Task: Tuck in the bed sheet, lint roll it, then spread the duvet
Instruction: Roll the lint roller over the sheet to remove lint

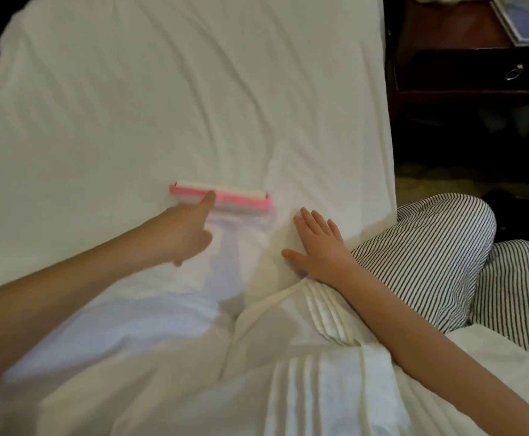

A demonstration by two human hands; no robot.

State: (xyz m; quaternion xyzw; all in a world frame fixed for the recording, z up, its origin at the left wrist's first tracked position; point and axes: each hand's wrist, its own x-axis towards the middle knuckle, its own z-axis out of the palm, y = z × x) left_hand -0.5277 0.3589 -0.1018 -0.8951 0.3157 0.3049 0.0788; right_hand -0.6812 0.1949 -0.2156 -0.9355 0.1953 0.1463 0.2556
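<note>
Dark wood furniture is seen at the upper right of the head view, where a nightstand [464,77] stands just beside the bed, with a metal ring pull [514,72] on its drawer. Most of the picture is filled by the white bed sheet [162,89], which is stretched over the mattress and marked by shallow creases. A pink lint roller [222,198] is laid across the sheet near the middle, its white roll touching the fabric. It is held by the left hand [183,236]: the forefinger is stretched onto the pink frame and the other fingers are curled under, though the handle is blurred. The right hand [320,247] is pressed flat on the sheet just beside the roller, fingers straight, nothing grasped. A striped trouser leg [430,247] is bent at the bed's right edge. Pleated white cloth [320,372] is bunched in the foreground; whether it is the duvet cannot be told.
</note>
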